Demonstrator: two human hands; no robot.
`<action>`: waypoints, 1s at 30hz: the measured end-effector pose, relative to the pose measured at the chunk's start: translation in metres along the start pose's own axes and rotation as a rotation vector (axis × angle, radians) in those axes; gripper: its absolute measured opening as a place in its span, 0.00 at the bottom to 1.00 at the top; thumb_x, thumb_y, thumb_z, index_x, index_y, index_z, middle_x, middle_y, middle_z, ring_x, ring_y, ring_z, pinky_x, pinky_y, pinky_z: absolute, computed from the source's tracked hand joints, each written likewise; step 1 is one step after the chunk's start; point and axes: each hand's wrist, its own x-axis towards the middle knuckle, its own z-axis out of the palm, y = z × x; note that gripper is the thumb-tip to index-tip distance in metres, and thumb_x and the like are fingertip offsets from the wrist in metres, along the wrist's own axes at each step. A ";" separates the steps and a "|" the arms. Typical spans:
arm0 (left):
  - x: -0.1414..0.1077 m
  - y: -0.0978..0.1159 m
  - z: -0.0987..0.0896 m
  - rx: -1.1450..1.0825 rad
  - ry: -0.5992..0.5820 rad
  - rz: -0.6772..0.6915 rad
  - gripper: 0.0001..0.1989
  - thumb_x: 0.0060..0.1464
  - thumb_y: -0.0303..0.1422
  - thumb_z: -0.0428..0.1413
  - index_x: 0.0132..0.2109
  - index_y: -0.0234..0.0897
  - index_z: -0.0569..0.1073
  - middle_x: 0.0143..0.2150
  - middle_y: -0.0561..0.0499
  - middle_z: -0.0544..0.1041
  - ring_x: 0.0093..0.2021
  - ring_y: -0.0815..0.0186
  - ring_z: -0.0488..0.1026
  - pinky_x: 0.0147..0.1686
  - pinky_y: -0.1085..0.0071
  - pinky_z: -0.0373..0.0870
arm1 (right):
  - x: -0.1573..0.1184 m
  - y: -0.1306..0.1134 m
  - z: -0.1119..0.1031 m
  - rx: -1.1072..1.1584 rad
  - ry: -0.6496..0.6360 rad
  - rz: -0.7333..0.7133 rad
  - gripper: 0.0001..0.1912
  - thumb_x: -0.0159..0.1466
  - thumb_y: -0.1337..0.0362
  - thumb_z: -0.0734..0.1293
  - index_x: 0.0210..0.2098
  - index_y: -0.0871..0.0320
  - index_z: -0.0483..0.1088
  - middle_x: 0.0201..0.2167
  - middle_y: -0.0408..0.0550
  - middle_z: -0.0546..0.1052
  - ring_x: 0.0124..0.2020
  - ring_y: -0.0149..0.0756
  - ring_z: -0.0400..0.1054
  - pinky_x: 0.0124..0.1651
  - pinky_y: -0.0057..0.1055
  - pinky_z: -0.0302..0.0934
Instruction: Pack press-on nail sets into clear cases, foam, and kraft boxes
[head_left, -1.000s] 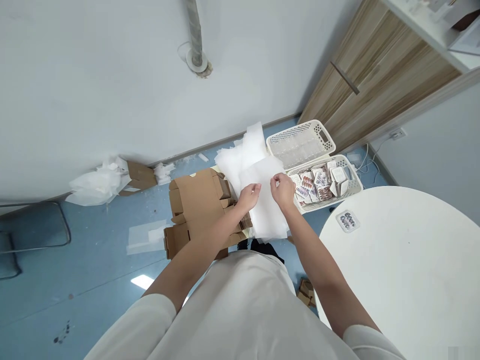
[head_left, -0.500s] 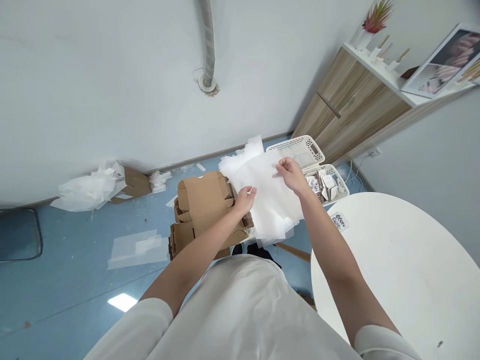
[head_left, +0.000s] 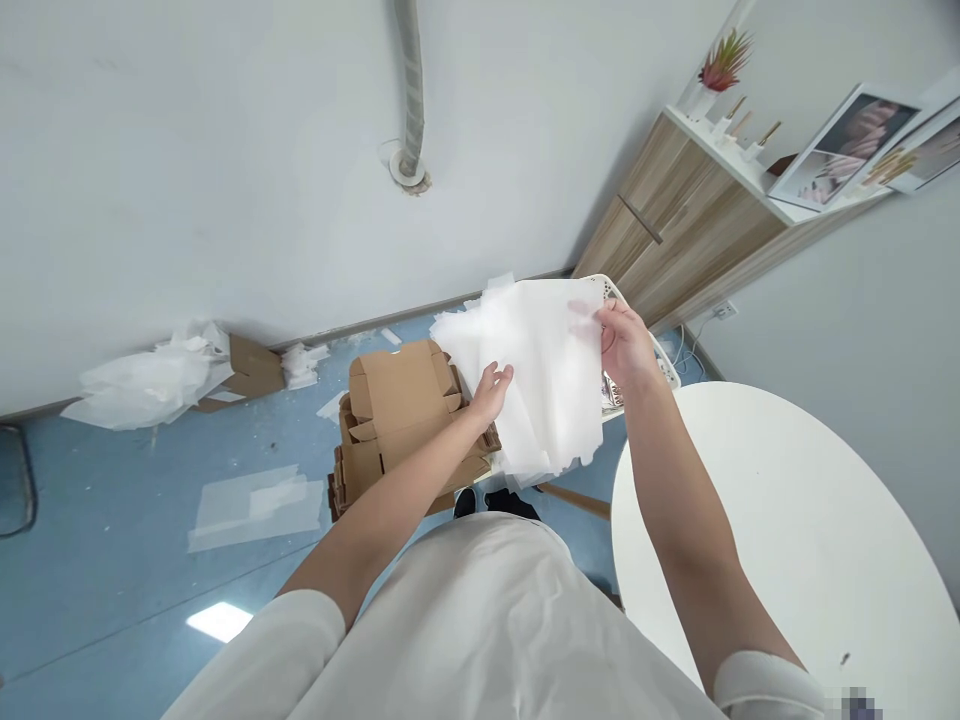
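My right hand [head_left: 628, 340] pinches the right edge of a thin white foam sheet [head_left: 559, 370], and some of its fingers show dimly through it. The sheet hangs over a loose pile of similar white sheets [head_left: 459, 330]. At the sheet's left side, my left hand [head_left: 492, 392] has its thumb and fingers apart, with nothing visible between them. Just left of this hand lies a stack of flattened brown cardboard boxes [head_left: 401, 390]. Behind the sheet, a white plastic basket [head_left: 664, 365] is mostly hidden.
A round white table [head_left: 757, 510] stands at the right. Beyond it is a wood-grain cabinet [head_left: 697, 200] bearing a plant and picture frames. By the wall at left, a plastic bag [head_left: 150, 375] leans on a cardboard box [head_left: 255, 362]. Flat sheets [head_left: 259, 508] lie on the blue floor.
My right hand has moved right, drawing the foam sheet out flat across the baskets, which it now largely covers. My left hand has stayed near the pile, its fingers a little wider apart.
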 end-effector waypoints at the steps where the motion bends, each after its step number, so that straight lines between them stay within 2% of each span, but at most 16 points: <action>1: -0.002 0.003 0.001 -0.046 -0.026 0.023 0.33 0.51 0.54 0.43 0.61 0.44 0.50 0.61 0.43 0.57 0.57 0.58 0.60 0.48 0.65 0.61 | -0.004 0.001 -0.002 0.005 -0.004 0.015 0.11 0.51 0.62 0.67 0.23 0.55 0.58 0.24 0.40 0.71 0.28 0.32 0.68 0.31 0.31 0.64; 4: -0.006 0.016 0.002 -0.171 -0.080 0.145 0.30 0.53 0.52 0.44 0.59 0.46 0.54 0.57 0.45 0.63 0.55 0.59 0.62 0.47 0.64 0.62 | -0.021 0.011 -0.014 -0.005 0.042 0.029 0.10 0.50 0.63 0.65 0.20 0.55 0.57 0.19 0.39 0.68 0.25 0.32 0.67 0.27 0.29 0.63; 6: -0.008 0.024 0.001 -0.221 -0.079 0.226 0.29 0.52 0.49 0.48 0.58 0.42 0.56 0.51 0.44 0.69 0.51 0.61 0.67 0.47 0.64 0.63 | -0.037 0.019 -0.023 -0.057 0.105 0.042 0.11 0.49 0.63 0.65 0.19 0.55 0.57 0.16 0.37 0.64 0.21 0.30 0.64 0.24 0.27 0.60; 9: -0.009 0.032 0.002 -0.221 -0.061 0.281 0.32 0.49 0.43 0.54 0.58 0.36 0.55 0.40 0.46 0.73 0.40 0.66 0.72 0.43 0.67 0.65 | -0.072 0.029 -0.038 -0.213 0.221 0.051 0.11 0.48 0.65 0.66 0.18 0.56 0.58 0.13 0.34 0.59 0.17 0.25 0.59 0.22 0.24 0.56; 11: -0.010 0.030 0.011 -0.147 -0.078 0.296 0.33 0.48 0.39 0.56 0.58 0.35 0.53 0.35 0.49 0.73 0.30 0.70 0.73 0.38 0.69 0.67 | -0.101 0.032 -0.048 -0.269 0.284 0.036 0.09 0.48 0.66 0.67 0.19 0.57 0.59 0.14 0.35 0.60 0.17 0.24 0.59 0.23 0.23 0.56; 13: -0.014 0.023 0.027 -0.037 -0.162 0.315 0.34 0.47 0.35 0.57 0.58 0.36 0.53 0.32 0.53 0.72 0.23 0.73 0.70 0.32 0.71 0.68 | -0.132 0.036 -0.060 -0.236 0.335 0.025 0.08 0.48 0.63 0.67 0.24 0.56 0.62 0.18 0.36 0.65 0.21 0.26 0.62 0.26 0.24 0.58; 15: -0.022 0.013 0.049 0.072 -0.299 0.341 0.33 0.46 0.33 0.57 0.58 0.36 0.53 0.30 0.54 0.71 0.20 0.75 0.67 0.26 0.73 0.67 | -0.161 0.039 -0.074 -0.173 0.420 0.013 0.13 0.50 0.57 0.65 0.34 0.54 0.63 0.28 0.39 0.70 0.27 0.29 0.66 0.29 0.27 0.61; 18: -0.040 -0.001 0.083 0.253 -0.518 0.411 0.28 0.47 0.31 0.56 0.56 0.37 0.57 0.31 0.54 0.71 0.21 0.76 0.66 0.24 0.75 0.66 | -0.197 0.044 -0.100 -0.131 0.646 0.002 0.26 0.53 0.50 0.62 0.50 0.49 0.55 0.42 0.45 0.70 0.37 0.34 0.69 0.35 0.32 0.64; 20: -0.053 -0.009 0.101 0.406 -0.648 0.484 0.24 0.47 0.31 0.55 0.53 0.37 0.61 0.31 0.54 0.72 0.22 0.75 0.66 0.26 0.75 0.66 | -0.218 0.046 -0.120 -0.143 0.790 -0.002 0.34 0.53 0.51 0.64 0.56 0.49 0.47 0.43 0.47 0.70 0.36 0.34 0.69 0.37 0.34 0.65; 22: -0.064 -0.014 0.119 0.536 -0.726 0.549 0.22 0.47 0.32 0.55 0.51 0.37 0.63 0.31 0.54 0.72 0.23 0.74 0.67 0.28 0.74 0.65 | -0.239 0.047 -0.138 -0.194 0.887 -0.011 0.38 0.51 0.55 0.66 0.57 0.50 0.45 0.40 0.47 0.71 0.31 0.32 0.69 0.37 0.35 0.65; 25: -0.076 -0.023 0.147 0.624 -0.762 0.588 0.27 0.46 0.31 0.56 0.54 0.37 0.60 0.31 0.54 0.73 0.27 0.71 0.69 0.31 0.73 0.65 | -0.276 0.049 -0.164 -0.345 1.022 -0.054 0.31 0.50 0.59 0.65 0.53 0.52 0.54 0.40 0.47 0.71 0.26 0.29 0.67 0.36 0.35 0.65; 27: -0.082 -0.032 0.170 0.635 -0.785 0.558 0.33 0.44 0.29 0.56 0.58 0.37 0.54 0.33 0.54 0.73 0.27 0.72 0.69 0.33 0.73 0.65 | -0.305 0.049 -0.180 -0.438 1.092 -0.067 0.26 0.50 0.62 0.64 0.49 0.52 0.59 0.43 0.47 0.70 0.26 0.28 0.65 0.34 0.33 0.64; 30: -0.096 -0.049 0.208 0.655 -0.852 0.498 0.38 0.45 0.28 0.56 0.61 0.39 0.48 0.35 0.54 0.73 0.24 0.75 0.67 0.33 0.73 0.65 | -0.348 0.043 -0.206 -0.494 1.112 -0.048 0.28 0.49 0.64 0.63 0.51 0.51 0.59 0.46 0.47 0.67 0.26 0.28 0.64 0.29 0.30 0.63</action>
